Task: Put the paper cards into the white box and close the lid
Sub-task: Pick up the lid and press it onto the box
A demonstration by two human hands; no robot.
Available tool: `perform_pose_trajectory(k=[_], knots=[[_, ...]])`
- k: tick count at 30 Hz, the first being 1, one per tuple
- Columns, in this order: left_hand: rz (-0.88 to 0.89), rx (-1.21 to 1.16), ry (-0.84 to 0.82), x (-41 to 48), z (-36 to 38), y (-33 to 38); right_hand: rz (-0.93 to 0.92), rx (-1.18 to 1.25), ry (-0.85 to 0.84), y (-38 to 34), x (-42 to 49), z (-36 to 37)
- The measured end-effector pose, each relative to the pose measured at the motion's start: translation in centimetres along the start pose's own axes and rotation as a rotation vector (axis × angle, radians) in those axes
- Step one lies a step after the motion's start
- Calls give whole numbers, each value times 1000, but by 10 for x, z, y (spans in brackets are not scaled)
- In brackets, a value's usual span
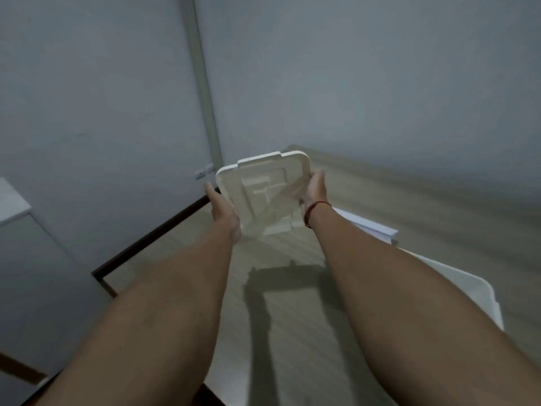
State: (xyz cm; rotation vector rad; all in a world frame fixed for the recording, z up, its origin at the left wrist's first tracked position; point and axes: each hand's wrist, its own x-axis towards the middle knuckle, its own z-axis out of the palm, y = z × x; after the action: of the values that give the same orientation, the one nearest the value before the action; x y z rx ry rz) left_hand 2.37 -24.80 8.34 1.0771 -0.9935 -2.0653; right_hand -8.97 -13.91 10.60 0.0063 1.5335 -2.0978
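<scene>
A white plastic lid (263, 186) is held up in the air over the far part of the wooden table (292, 317), tilted so its ribbed underside faces me. My left hand (222, 212) grips its left edge and my right hand (316, 191), with a red string on the wrist, grips its right edge. A stack of white paper cards (371, 225) lies on the table to the right, partly behind my right forearm. The white box (456, 288) stands at the right, mostly hidden by that forearm; only its rim and a corner show.
The table's dark left edge (152, 238) runs diagonally, with grey floor beyond it. A grey wall with a vertical strip (202, 83) stands behind. A white cabinet corner (11, 203) sits at far left.
</scene>
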Motion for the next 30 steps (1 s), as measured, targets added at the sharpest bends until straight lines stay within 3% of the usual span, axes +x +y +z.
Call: perform_pose_trajectory(k=[3, 8, 12, 17, 21, 26, 30], knots=[[35, -120, -125, -10, 15, 12, -15, 218, 20, -22, -9, -5], [-106, 119, -242, -17, 15, 13, -3, 333, 60, -33, -5, -32], [-261, 289, -233, -22, 21, 7, 14, 411, 35, -29, 2, -55], [-219, 208, -264, -32, 57, -18, 55, 637, 31, -20, -7, -59], [-107, 92, -180, 2, 92, -53, 32, 568, 168, -31, -25, -61], [-102, 110, -264, -20, 117, -79, -78, 165, 609, -42, -32, -100], [-1, 270, -120, -31, 138, -84, -159, -40, 617, -64, -29, -169]])
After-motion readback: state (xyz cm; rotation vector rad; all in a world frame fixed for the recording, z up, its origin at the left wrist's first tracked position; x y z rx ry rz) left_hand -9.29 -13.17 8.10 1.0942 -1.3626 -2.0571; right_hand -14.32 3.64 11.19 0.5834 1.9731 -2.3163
